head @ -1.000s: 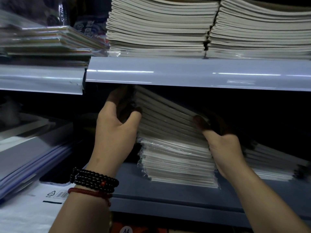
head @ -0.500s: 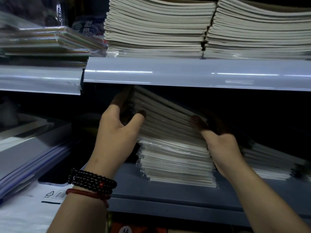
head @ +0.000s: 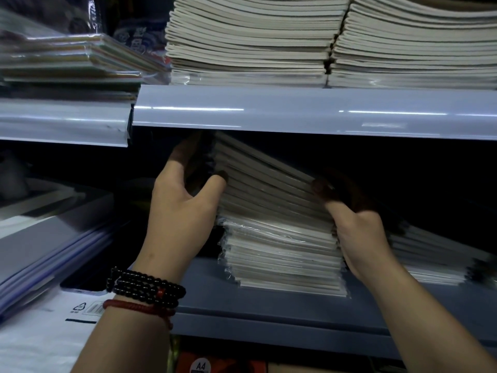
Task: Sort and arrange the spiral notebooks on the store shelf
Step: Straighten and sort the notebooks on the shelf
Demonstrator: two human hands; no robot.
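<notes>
Now both hands gripping notebook stack [head: 279,238] on lower shelf [head: 269,308]: left hand [head: 180,219] clasping left edge, right hand [head: 357,232] clasping right edge, upper notebooks tilting up at left.

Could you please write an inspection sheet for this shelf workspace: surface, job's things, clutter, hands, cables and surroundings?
Surface: grey lower shelf, bearing the notebooks.
Job's things: notebook stack on it, upper part tilted with its left side raised; shorter stack to its right.
Clutter: white package with a barcode, lower left.
Hands: left hand grips the tilted part's left side; right hand grips its right side; fingers partly in shadow.
Cables: nothing seen.
Surroundings: upper shelf with tall stacks; wrapped coloured packs upper left; blue-grey folders at left.
</notes>
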